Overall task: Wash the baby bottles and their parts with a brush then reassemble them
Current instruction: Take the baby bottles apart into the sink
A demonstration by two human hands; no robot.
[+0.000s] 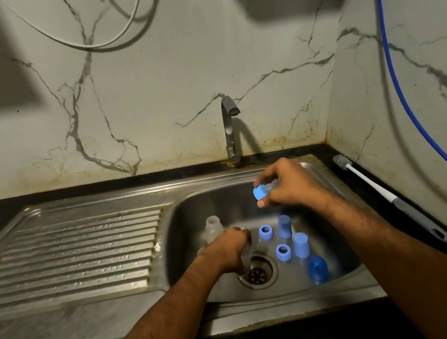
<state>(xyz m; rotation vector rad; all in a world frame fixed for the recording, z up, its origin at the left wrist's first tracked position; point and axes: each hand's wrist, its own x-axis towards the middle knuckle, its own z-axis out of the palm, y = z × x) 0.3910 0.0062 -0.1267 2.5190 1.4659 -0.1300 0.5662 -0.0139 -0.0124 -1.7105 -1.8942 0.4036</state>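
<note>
My left hand (pixel 234 249) grips a clear baby bottle (pixel 213 227) over the steel sink basin (pixel 191 213), its open neck pointing up and to the left. Higher up, near the basin's back right, my right hand (pixel 283 183) holds a blue collar ring with a clear teat (pixel 263 190). On the basin floor lie two blue rings (pixel 265 232) (pixel 282 251), two pale blue caps (pixel 284 225) (pixel 301 244) and a darker blue rounded cap (pixel 318 269). A white bottle brush (pixel 383 193) with a grey handle lies on the black counter to the right of the sink.
The tap (pixel 230 131) stands behind the basin, with no water running. A ribbed steel draining board (pixel 69 260) stretches to the left. The drain (pixel 258 273) sits under my left hand. A blue hose (pixel 402 98) hangs along the right wall.
</note>
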